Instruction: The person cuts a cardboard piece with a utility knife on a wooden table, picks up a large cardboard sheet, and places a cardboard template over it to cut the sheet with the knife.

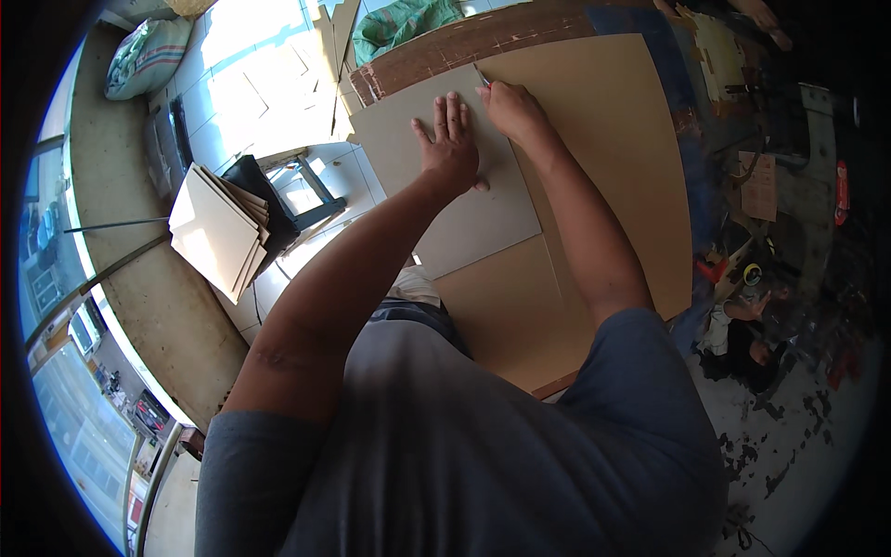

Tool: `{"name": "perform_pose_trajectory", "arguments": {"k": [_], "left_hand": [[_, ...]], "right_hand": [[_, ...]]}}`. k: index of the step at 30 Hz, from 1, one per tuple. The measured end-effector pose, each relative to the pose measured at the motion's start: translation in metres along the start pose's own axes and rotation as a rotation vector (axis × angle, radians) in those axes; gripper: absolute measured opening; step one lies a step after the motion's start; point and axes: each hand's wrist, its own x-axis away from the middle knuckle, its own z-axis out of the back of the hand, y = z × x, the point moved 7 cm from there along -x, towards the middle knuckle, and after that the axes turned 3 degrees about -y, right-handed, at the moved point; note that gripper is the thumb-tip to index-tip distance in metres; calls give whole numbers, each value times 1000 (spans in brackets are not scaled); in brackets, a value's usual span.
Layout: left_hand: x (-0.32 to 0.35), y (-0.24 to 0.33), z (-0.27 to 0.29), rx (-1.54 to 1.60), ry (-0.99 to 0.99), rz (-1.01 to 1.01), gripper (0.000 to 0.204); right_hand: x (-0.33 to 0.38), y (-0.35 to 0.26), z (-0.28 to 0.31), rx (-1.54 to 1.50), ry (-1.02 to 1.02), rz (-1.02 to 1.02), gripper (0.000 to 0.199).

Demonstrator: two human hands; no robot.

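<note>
A grey cardboard sheet [483, 223] lies on a larger tan board [617, 139] on the table. My left hand [447, 148] rests flat on the grey sheet with its fingers spread. At the sheet's far right edge, my right hand [513, 107] is closed around a slim cutter knife [480, 76]. The knife's thin tip points away from me at the far corner of the sheet. Most of its handle is hidden inside my fist.
The table's worn brown edge [418, 70] runs behind the boards. To the left, a stack of cut boards [215, 227] sits on a dark stool. Beyond are a green sack [399, 28] and a white sack [148, 58]. Another person's hand [759, 14] shows at the upper right.
</note>
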Motion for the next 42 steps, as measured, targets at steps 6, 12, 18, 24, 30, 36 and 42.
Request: {"name": "perform_pose_trajectory", "arguments": {"k": [6, 12, 18, 24, 30, 36, 42], "left_hand": [[1, 1, 2, 1, -7, 7, 151], [2, 0, 1, 4, 9, 7, 151], [1, 1, -1, 0, 11, -12, 152], [1, 0, 0, 8, 13, -11, 152], [-1, 0, -3, -5, 15, -1, 151], [0, 0, -1, 8, 4, -3, 152], [1, 1, 1, 2, -9, 7, 153]], "right_hand": [[47, 12, 6, 79, -147, -43, 46], [47, 17, 25, 30, -72, -23, 50], [-10, 1, 14, 2, 119, 34, 51], [-12, 0, 5, -6, 97, 22, 53], [-23, -6, 2, 17, 46, 35, 56], [-16, 2, 0, 50, -53, -8, 51], [17, 10, 2, 84, -92, 28, 53]]}}
